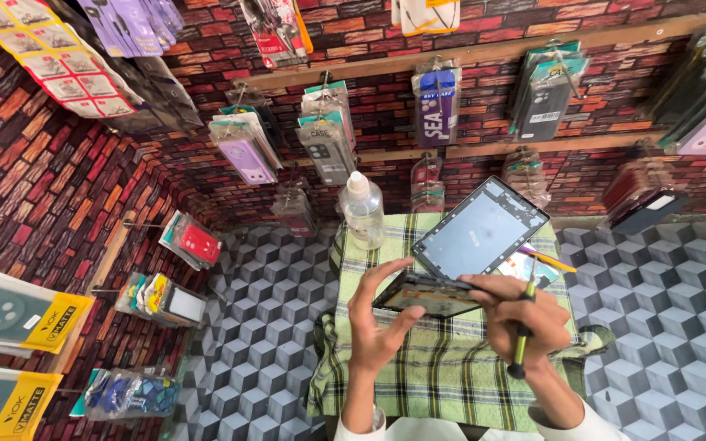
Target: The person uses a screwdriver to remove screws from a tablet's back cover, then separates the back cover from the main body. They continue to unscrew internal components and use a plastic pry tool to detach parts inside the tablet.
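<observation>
Dark and thin, an opened phone is pinched by its edges above the checked cloth between left hand and right hand, whose fingers also grip a screwdriver; likely light, rigid, fragile.

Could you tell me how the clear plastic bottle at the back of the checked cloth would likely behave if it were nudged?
The clear plastic bottle is tall and narrow-necked and stands upright, so it may tip. It looks thin-walled, probably light. The soft checked cloth beneath could snag it rather than let it slide.
</observation>
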